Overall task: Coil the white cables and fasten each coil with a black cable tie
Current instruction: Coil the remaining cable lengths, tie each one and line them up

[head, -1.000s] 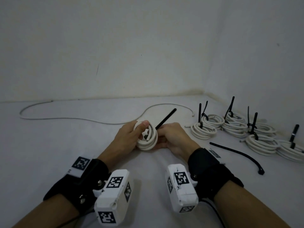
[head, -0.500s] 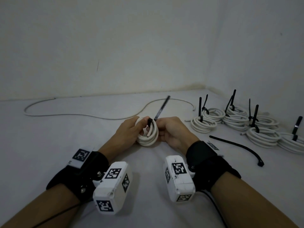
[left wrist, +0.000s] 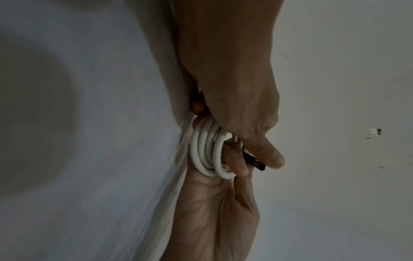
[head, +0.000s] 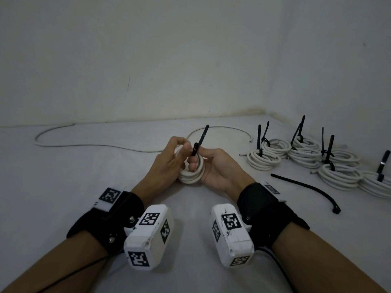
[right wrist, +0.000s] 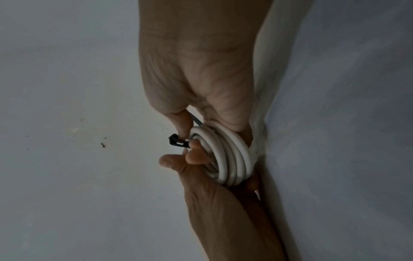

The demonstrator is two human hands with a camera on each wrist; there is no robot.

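Observation:
A small white cable coil (head: 193, 176) (left wrist: 205, 150) (right wrist: 228, 159) stands on edge between my two hands at the middle of the white surface. A black cable tie (head: 200, 140) (left wrist: 253, 161) (right wrist: 177, 141) is looped through it, its tail pointing up and away. My left hand (head: 169, 161) grips the coil from the left, thumb against the tie's head. My right hand (head: 215, 166) holds the coil from the right, thumb and fingers curled through it and pinching the tie. The far side of the coil is hidden by my fingers.
Several tied white coils (head: 304, 153) with upright black tie tails lie at the right near the wall. One loose black cable tie (head: 306, 187) lies right of my right wrist. A long uncoiled white cable (head: 105, 144) snakes along the back. Walls close the back and right.
The tie's tail swung from leaning right to nearly upright. Both hands shifted on the coil; the left thumb came up against the tie's head.

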